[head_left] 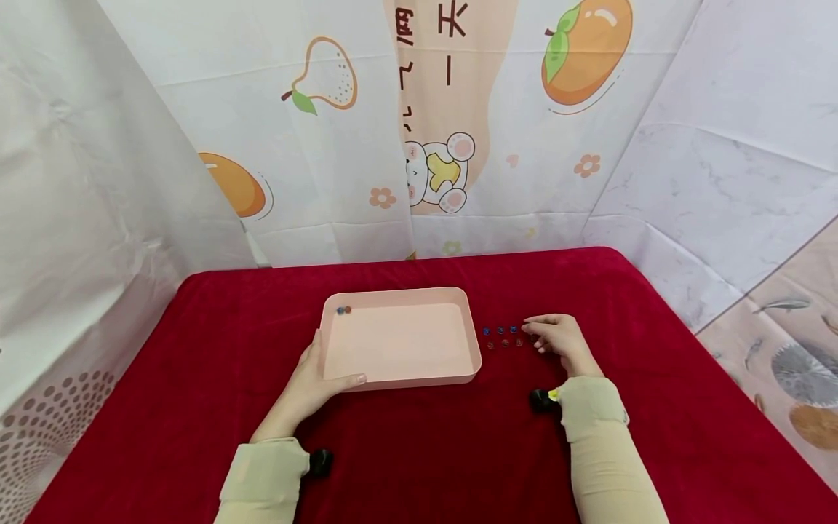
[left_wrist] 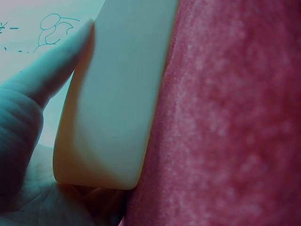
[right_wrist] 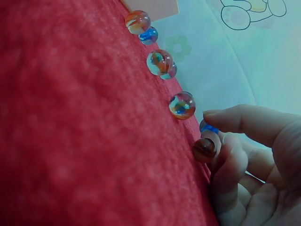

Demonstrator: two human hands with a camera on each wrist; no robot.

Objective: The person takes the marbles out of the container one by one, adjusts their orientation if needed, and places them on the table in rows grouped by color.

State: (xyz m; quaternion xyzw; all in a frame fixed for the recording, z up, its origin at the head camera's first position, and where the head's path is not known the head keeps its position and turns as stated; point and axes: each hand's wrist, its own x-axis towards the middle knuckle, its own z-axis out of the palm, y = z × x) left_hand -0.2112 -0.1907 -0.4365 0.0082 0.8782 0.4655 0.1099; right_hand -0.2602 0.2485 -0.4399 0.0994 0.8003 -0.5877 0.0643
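Note:
My left hand point(head_left: 316, 375) grips the near left corner of a pale pink tray point(head_left: 399, 387), its thumb along the near wall and its fingers by the left side. The tray's smooth wall point(left_wrist: 117, 94) fills the middle of the left wrist view. My right hand point(head_left: 556, 338) is low over the right end of two short rows of glass marbles. In the right wrist view its fingertips pinch a blue marble point(right_wrist: 207, 126), partly hidden by them. A brownish-orange marble point(right_wrist: 205, 149) sits right beside the fingers. Further along is a clear orange-and-blue marble point(right_wrist: 182, 105).
In the tray's far left corner lie a blue marble point(head_left: 340, 311) and an orange marble point(head_left: 348, 310), side by side. Several marbles line the red cloth point(head_left: 419, 451) right of the tray, blue behind orange. A printed curtain point(head_left: 340, 175) hangs behind the table.

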